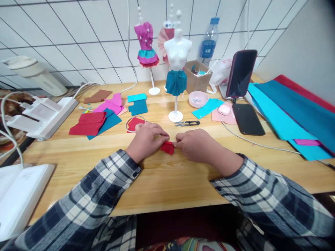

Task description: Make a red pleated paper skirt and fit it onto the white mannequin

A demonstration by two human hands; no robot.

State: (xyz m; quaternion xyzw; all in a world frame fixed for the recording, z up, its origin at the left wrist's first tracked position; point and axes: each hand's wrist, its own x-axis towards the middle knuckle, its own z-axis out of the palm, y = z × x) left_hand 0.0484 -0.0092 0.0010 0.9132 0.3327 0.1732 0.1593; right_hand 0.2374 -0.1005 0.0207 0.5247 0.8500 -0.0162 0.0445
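Observation:
A small red piece of crepe paper [168, 148] lies at the middle of the table, between my two hands. My left hand [149, 140] pinches its left upper edge with thumb and fingertips. From the other side, my right hand [192, 144] is closed on its right edge, fingers curled. Just beyond the hands stands a white mini dress form [178, 48] wearing a teal skirt [176, 83]. Black thread snips [188, 123] lie near my right hand. A ring-shaped bracelet or hoop [127, 122] rests over another red piece [135, 124] beside my left hand.
Folded red paper [87, 123] and teal paper [111, 122] lie at left, near a power strip [52, 115]. Behind are a dressed form [145, 45], a cardboard box [197, 79] and a pink bead bowl [198, 100]. At right are phones [248, 119], a cable and large coloured sheets [295, 111].

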